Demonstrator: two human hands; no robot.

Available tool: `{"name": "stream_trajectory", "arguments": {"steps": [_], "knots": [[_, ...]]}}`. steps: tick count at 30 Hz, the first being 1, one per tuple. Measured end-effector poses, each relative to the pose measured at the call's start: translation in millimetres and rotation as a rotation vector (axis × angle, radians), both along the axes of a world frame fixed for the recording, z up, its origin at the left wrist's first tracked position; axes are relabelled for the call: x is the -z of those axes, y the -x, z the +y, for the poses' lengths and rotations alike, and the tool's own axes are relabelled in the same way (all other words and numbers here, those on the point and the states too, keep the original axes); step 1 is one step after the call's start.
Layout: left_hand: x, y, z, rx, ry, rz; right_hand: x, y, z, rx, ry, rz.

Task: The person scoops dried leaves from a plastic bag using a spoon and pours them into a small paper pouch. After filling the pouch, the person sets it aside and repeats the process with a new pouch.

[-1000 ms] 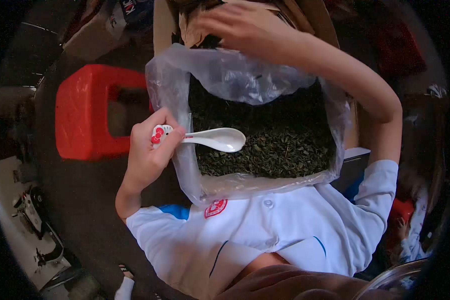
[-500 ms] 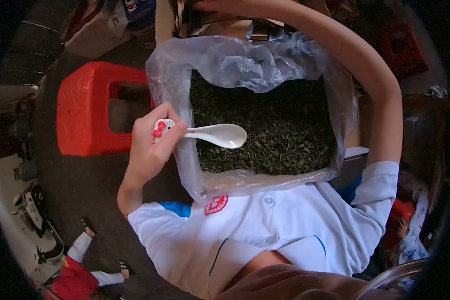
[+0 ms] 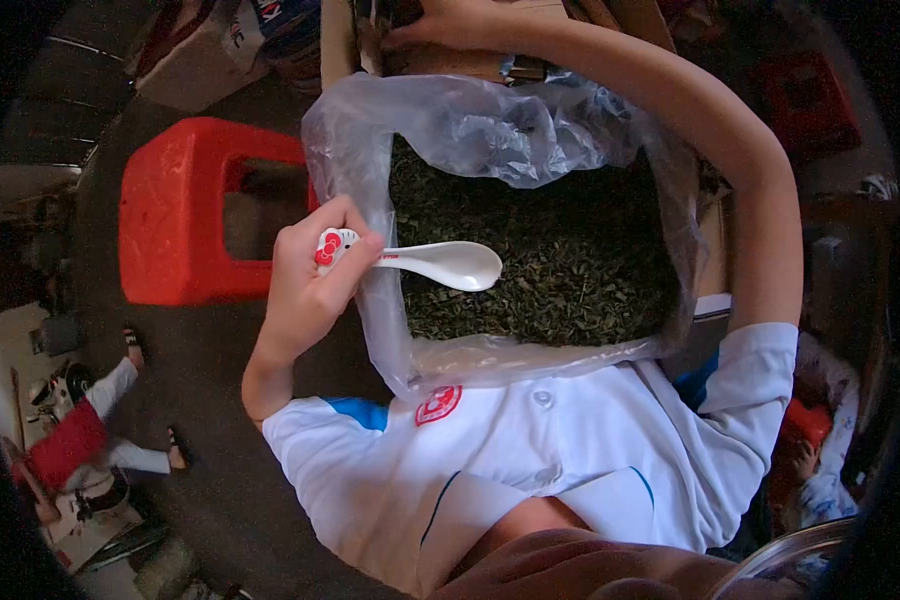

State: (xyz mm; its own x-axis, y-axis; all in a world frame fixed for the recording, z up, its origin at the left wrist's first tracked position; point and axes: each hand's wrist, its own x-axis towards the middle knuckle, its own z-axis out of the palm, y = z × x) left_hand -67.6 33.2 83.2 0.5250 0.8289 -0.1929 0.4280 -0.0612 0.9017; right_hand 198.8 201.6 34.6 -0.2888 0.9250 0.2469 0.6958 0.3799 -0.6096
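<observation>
My left hand [image 3: 315,270] is closed around the handle of a white soup spoon [image 3: 460,266] with a cartoon cat face and a red bow at its end. The spoon's bowl looks bare and hangs over dried green leaves [image 3: 570,285]. They fill a clear plastic bag [image 3: 355,115] spread open in front of my shirt. My right arm curves round the far side of the bag. At the top edge, my right hand [image 3: 455,25] has its fingers apart beside a cardboard box [image 3: 338,45]; the frame partly cuts it off.
A red plastic stool [image 3: 175,215] stands left of the bag. Another red stool [image 3: 805,100] is in the dark upper right. At lower left, a person in a red top [image 3: 75,440] walks near a parked motorbike. Someone in a patterned sleeve [image 3: 832,460] is at lower right.
My right hand shows more fully at the top beside the cardboard. The spoon stays over the leaves with hardly any shift. The person in red has moved up and left.
</observation>
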Motion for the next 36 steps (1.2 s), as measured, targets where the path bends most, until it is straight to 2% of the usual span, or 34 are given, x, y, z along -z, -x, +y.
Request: {"name": "stream_trajectory", "arguments": {"steps": [1, 4, 7, 8, 11, 14, 19, 21, 22, 25, 26, 29, 30, 33, 36], "knots": [[0.2, 0.0, 0.0, -0.004, 0.008, 0.002, 0.3, -0.6, 2.9, 0.01, -0.01, -0.013], [-0.8, -1.5, 0.1, -0.013, 0.027, 0.014, 0.3, -6.5, 0.1, -0.05, -0.346, 0.059], [3.8, 1.0, 2.8, 0.006, -0.024, 0.004, -25.3, -14.2, -18.0, -0.187, -0.165, 0.35], [3.0, 1.1, 2.0, -0.009, -0.024, -0.01, -35.5, -12.2, -31.8, -0.077, -0.219, 0.271], [0.0, -1.2, -2.6, -0.046, -0.048, -0.049, -46.2, -32.3, -59.8, -0.17, -0.337, 0.259], [-8.4, -1.0, -0.5, -0.056, -0.1, -0.102, -63.8, -49.5, -98.0, -0.208, -0.561, 0.113], [-13.1, -4.8, 8.8, -0.073, -0.25, -0.06, -64.2, -73.5, -140.8, -0.368, -0.854, 0.129], [-9.9, -12.0, 16.2, -0.061, -0.353, -0.011, -64.2, -83.4, -160.7, -0.387, -0.865, 0.134], [-6.2, -16.7, 19.5, -0.015, -0.515, 0.085, -63.6, -88.1, -174.8, -0.387, -0.838, 0.137], [3.8, -40.1, 25.7, 0.076, -0.79, 0.181, -58.2, -91.0, -216.7, -0.313, -0.736, 0.094], [12.9, -44.9, 33.1, 0.136, -0.865, 0.222, -56.3, -101.4, -224.3, -0.376, -0.74, 0.065], [25.0, -64.5, 46.7, 0.28, -1.106, 0.304, -67.7, -111.1, -244.9, -0.335, -0.618, -0.005], [21.1, -87.6, 56.1, 0.442, -1.284, 0.358, -75.1, -111.7, -254.5, -0.258, -0.615, 0.004], [45.4, -110.0, 60.0, 0.523, -1.291, 0.265, -74.5, -86.7, -283.1, -0.083, -0.596, 0.042], [37.0, -128.1, 49.0, 0.552, -1.145, 0.155, -68.2, -96.0, -288.5, -0.063, -0.632, 0.018]]}}
